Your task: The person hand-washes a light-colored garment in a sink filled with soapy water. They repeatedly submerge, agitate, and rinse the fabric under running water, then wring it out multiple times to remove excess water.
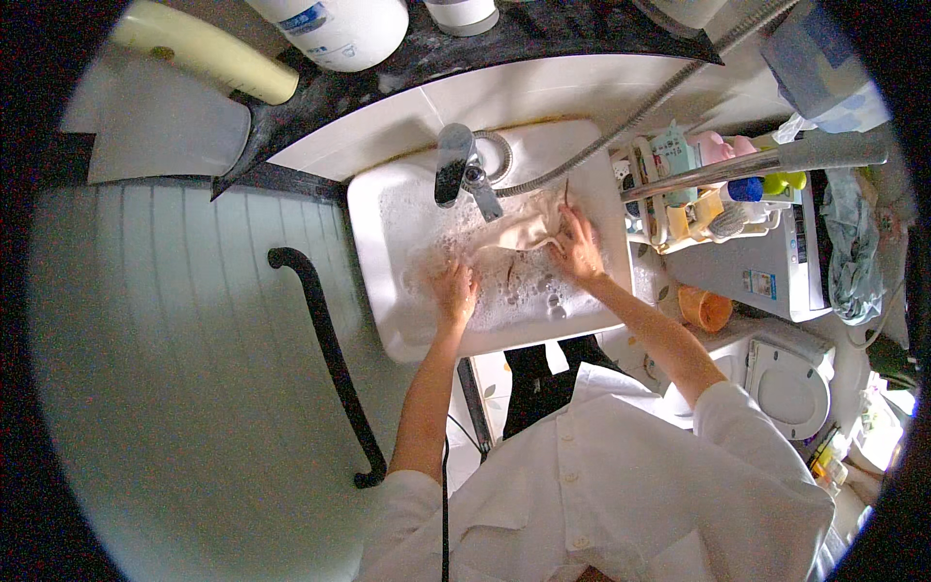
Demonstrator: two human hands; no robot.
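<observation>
A pale, wet cloth [520, 231] lies in the soapy water of a white washbasin [502, 340], stretched between my two hands. My right hand [580, 247] grips its right end, thumb at the near edge. At the cloth's left end my left hand [457, 289] dips into the suds, its fingertips hidden by foam, so its hold cannot be made out. Two thin brown strips show in the basin, one beside my right fingers and one nearer me in the foam. Behind the cloth stands a chrome faucet [465, 171] with its spout over the basin.
A metal shower hose [618, 127] crosses the basin's back right. On the dark shelf [407, 80] stand a white bottle [349, 33] and a yellow tube [211, 51]. To the right are a filled plastic rack [658, 236], a washing machine [749, 273] and a toilet [789, 393]; at left, a door handle [331, 356].
</observation>
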